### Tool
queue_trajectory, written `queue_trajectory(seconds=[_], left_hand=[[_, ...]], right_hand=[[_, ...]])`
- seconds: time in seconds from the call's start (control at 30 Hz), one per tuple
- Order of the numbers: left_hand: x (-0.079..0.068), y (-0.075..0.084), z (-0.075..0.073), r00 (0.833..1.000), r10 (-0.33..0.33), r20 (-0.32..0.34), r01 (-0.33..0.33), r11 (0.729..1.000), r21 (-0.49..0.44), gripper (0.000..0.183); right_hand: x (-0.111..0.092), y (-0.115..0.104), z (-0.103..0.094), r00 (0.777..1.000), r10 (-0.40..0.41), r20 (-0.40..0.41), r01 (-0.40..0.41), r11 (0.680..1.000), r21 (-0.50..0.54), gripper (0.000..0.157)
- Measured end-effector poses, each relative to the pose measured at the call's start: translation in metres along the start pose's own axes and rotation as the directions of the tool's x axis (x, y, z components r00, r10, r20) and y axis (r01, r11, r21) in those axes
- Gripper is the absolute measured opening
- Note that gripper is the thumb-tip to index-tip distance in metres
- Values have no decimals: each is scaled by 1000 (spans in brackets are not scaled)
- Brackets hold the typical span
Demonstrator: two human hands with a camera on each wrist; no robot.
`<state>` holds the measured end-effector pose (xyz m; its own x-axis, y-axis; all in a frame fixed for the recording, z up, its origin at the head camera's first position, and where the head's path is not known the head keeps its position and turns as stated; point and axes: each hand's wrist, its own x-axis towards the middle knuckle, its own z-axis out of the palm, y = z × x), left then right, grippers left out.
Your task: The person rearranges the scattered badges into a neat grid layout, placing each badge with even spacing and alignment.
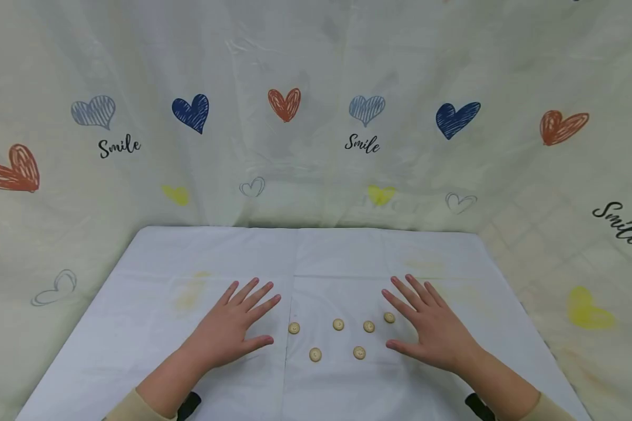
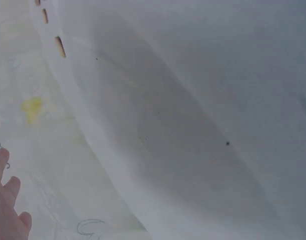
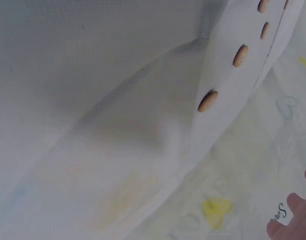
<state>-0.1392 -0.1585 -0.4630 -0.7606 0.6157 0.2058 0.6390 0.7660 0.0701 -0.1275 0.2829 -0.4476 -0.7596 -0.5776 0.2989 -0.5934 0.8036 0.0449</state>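
We see six buttons lying flat on the white counter, between the two hands. Each is round, so from above we find no long axis and no end that points anywhere; their holes are too small for us to tell how they line up. As a group they stretch left to right: four in an uneven far row, two nearer. The far-right button sits slightly farther than the others.

Our left hand is wide, fingers spread and pointing far and right, its thumb just left of the leftmost button. Our right hand is equally wide, pointing far and left; the far-right button lies in the gap between its thumb and forefinger, so the hand flanks that button. We cannot tell whether either palm touches the counter.

A crease runs near to far beside the leftmost button. Dark objects show beside both wrists, below tan sleeves. Beyond the counter hangs a pale curtain with hearts and "Smile" lettering.
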Motion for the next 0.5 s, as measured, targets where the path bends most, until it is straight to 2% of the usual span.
queue_trajectory(seconds=[0.2, 0.33, 0.5], left_hand=[[-1, 1, 4, 1000, 21, 18, -21, 1000, 0, 78], [0, 0, 7, 998, 37, 43, -36, 999, -18, 78], [4, -2, 10, 995, 32, 90, -25, 997, -76, 76]], right_hand=[[2, -3, -1, 1000, -30, 2, 30, 999, 18, 89], [4, -7, -1, 999, -52, 13, 51, 997, 65, 84], [8, -11, 0, 995, -58, 77, 45, 987, 152, 76]])
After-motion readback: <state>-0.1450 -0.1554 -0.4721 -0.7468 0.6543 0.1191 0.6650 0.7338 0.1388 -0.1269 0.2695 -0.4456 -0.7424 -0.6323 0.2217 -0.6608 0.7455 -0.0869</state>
